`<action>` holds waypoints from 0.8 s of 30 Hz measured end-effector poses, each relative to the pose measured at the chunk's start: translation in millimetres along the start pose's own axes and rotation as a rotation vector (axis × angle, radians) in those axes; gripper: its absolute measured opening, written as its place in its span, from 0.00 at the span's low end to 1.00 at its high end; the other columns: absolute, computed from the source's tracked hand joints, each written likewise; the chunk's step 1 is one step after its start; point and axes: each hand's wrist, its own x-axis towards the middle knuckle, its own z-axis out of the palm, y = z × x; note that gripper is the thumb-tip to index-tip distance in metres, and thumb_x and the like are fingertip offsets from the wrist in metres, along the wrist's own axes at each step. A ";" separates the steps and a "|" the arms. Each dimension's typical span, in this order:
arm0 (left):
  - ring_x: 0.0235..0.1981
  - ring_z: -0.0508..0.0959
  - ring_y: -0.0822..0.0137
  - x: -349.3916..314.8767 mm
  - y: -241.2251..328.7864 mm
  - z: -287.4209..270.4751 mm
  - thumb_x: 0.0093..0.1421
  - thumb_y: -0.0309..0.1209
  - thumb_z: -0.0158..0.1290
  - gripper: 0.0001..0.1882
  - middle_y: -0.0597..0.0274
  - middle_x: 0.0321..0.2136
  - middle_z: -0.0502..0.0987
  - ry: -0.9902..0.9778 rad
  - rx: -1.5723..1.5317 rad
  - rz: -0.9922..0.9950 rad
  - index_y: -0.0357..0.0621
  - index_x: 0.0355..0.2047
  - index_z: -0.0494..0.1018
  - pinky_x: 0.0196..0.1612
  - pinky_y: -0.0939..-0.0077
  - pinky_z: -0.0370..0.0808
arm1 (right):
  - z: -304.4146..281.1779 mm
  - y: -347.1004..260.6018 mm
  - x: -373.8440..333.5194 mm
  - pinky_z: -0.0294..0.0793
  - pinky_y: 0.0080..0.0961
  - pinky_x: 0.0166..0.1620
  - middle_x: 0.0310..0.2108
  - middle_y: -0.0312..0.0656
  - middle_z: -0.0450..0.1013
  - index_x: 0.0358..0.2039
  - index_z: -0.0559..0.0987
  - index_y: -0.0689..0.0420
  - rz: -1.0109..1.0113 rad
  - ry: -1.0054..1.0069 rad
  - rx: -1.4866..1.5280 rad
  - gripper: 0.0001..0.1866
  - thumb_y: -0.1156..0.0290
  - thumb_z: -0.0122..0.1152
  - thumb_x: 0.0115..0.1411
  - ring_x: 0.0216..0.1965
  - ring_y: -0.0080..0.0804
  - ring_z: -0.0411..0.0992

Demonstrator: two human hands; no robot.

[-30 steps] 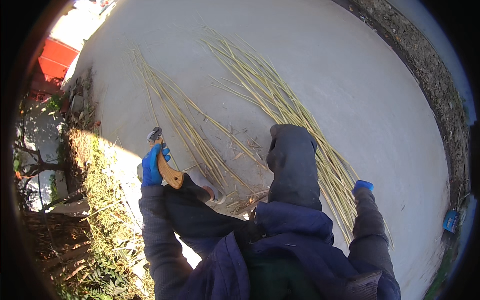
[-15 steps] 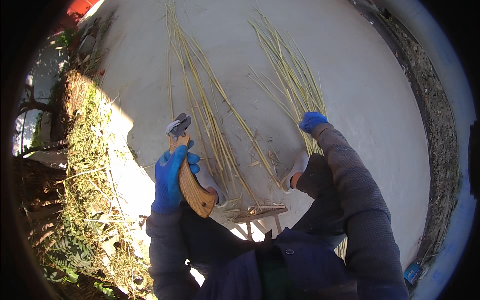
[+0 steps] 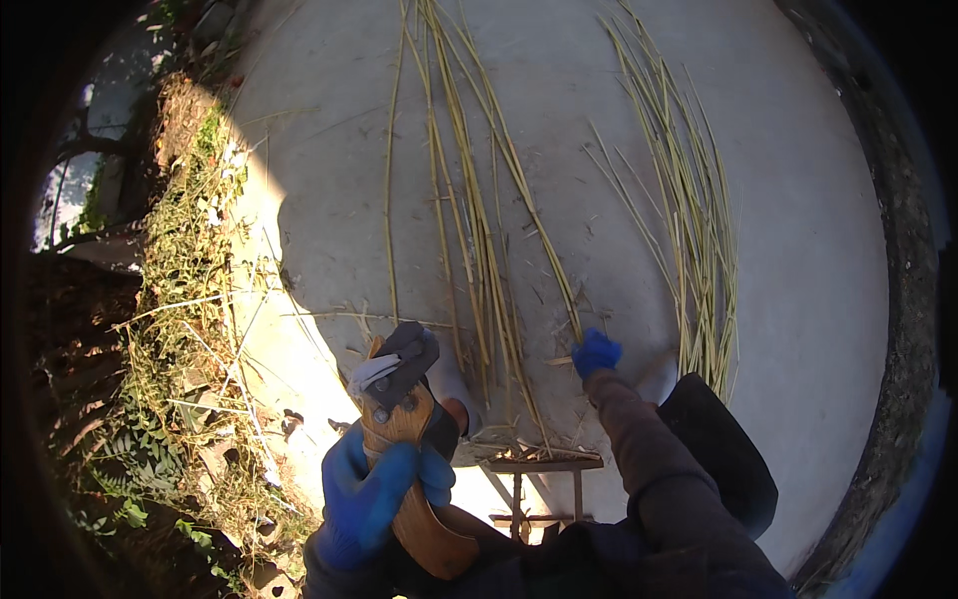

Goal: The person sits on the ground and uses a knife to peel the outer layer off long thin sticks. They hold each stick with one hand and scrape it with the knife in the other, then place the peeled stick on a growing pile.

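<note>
Inside the left hand (image 3: 369, 499) — a wooden-handled tool (image 3: 401, 427); beyond — stalks (image 3: 705, 260).

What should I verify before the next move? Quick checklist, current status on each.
1. Wooden-handled tool held: ok, gripped in the left hand, metal head upward.
2. Tool's metal head clear of the right hand: ok, the two are apart.
3. Right hand has a grip on the stalk: cannot tell; it is at the stalk's near end, but the fingers are blurred.
4. Gloves on: ok, blue on both hands.
5. Two stalk piles separate: ok, bare ground between the left pile and the right pile.
6. Wooden stand free of scraps: not ok, bits lie on top.
</note>
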 end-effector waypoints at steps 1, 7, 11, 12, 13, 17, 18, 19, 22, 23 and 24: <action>0.24 0.78 0.65 1.1 0.2 0.4 0.64 0.24 0.45 0.09 0.49 0.26 0.79 -0.008 0.014 0.000 0.30 0.36 0.73 0.31 0.72 0.77 | 4.2 -2.7 3.5 0.73 0.45 0.48 0.40 0.45 0.80 0.41 0.80 0.50 0.019 -0.002 -0.010 0.20 0.50 0.63 0.54 0.46 0.48 0.77; 0.23 0.78 0.66 1.9 3.7 1.4 0.64 0.25 0.45 0.09 0.51 0.25 0.79 -0.061 0.084 0.029 0.30 0.37 0.72 0.31 0.73 0.76 | 6.0 6.7 -1.2 0.75 0.46 0.41 0.37 0.49 0.79 0.39 0.79 0.54 -0.225 -0.011 0.138 0.21 0.52 0.65 0.51 0.36 0.54 0.77; 0.23 0.77 0.66 -4.8 1.3 2.8 0.65 0.27 0.47 0.08 0.54 0.24 0.77 -0.031 0.079 0.065 0.32 0.36 0.72 0.29 0.73 0.75 | -25.6 15.2 -8.5 0.76 0.39 0.40 0.36 0.48 0.79 0.42 0.79 0.58 -0.447 -0.224 0.569 0.22 0.54 0.65 0.55 0.35 0.46 0.78; 0.23 0.77 0.67 -6.2 0.0 3.0 0.65 0.27 0.48 0.08 0.55 0.23 0.76 -0.026 0.080 0.073 0.32 0.36 0.72 0.29 0.73 0.75 | -34.7 13.8 -11.9 0.76 0.37 0.39 0.36 0.46 0.79 0.43 0.79 0.59 -0.445 -0.270 0.701 0.21 0.55 0.65 0.56 0.35 0.42 0.79; 0.23 0.77 0.67 -7.4 -1.6 2.5 0.65 0.28 0.48 0.08 0.55 0.23 0.76 -0.034 0.062 0.096 0.33 0.36 0.72 0.29 0.74 0.75 | -44.3 12.7 -17.6 0.76 0.35 0.39 0.36 0.44 0.79 0.44 0.79 0.59 -0.425 -0.348 0.812 0.21 0.56 0.64 0.58 0.35 0.38 0.79; 0.23 0.77 0.68 -8.5 -8.4 -4.9 0.65 0.29 0.50 0.08 0.57 0.23 0.76 -0.062 0.004 0.162 0.34 0.36 0.72 0.30 0.75 0.76 | -85.1 3.2 -52.7 0.77 0.30 0.41 0.41 0.43 0.80 0.49 0.80 0.60 -0.219 -0.673 1.467 0.17 0.65 0.62 0.61 0.37 0.30 0.78; 0.24 0.77 0.68 -8.2 -9.8 -8.3 0.66 0.30 0.51 0.09 0.57 0.24 0.76 -0.076 -0.018 0.163 0.34 0.37 0.71 0.30 0.75 0.76 | -94.0 4.2 -70.8 0.78 0.29 0.41 0.40 0.43 0.79 0.50 0.79 0.60 -0.150 -0.711 1.616 0.18 0.65 0.62 0.62 0.36 0.29 0.78; 0.24 0.77 0.69 -7.3 -11.4 -12.2 0.66 0.31 0.51 0.09 0.57 0.24 0.77 -0.071 -0.001 0.193 0.35 0.37 0.72 0.30 0.75 0.76 | -104.7 5.4 -87.1 0.78 0.29 0.41 0.40 0.44 0.79 0.51 0.78 0.61 -0.134 -0.770 1.780 0.19 0.64 0.61 0.63 0.35 0.28 0.77; 0.26 0.78 0.69 -4.2 -16.0 -22.6 0.66 0.33 0.53 0.12 0.58 0.26 0.78 -0.075 -0.010 0.249 0.35 0.40 0.72 0.31 0.74 0.77 | -146.9 3.2 -118.3 0.79 0.25 0.41 0.37 0.46 0.79 0.52 0.77 0.62 -0.125 -0.826 1.868 0.19 0.64 0.57 0.66 0.33 0.28 0.77; 0.27 0.78 0.69 -3.2 -17.6 -24.8 0.66 0.34 0.53 0.13 0.57 0.27 0.78 -0.078 -0.028 0.261 0.35 0.41 0.72 0.32 0.74 0.77 | -161.4 -0.1 -126.8 0.79 0.24 0.40 0.36 0.45 0.79 0.51 0.77 0.63 -0.177 -0.755 1.779 0.18 0.63 0.56 0.67 0.31 0.27 0.77; 0.27 0.79 0.69 -2.2 -19.0 -26.9 0.66 0.35 0.54 0.13 0.57 0.28 0.79 -0.090 -0.064 0.260 0.35 0.42 0.72 0.32 0.74 0.78 | -176.2 -3.9 -136.1 0.78 0.24 0.39 0.35 0.45 0.79 0.50 0.77 0.63 -0.263 -0.708 1.717 0.18 0.63 0.54 0.68 0.30 0.27 0.76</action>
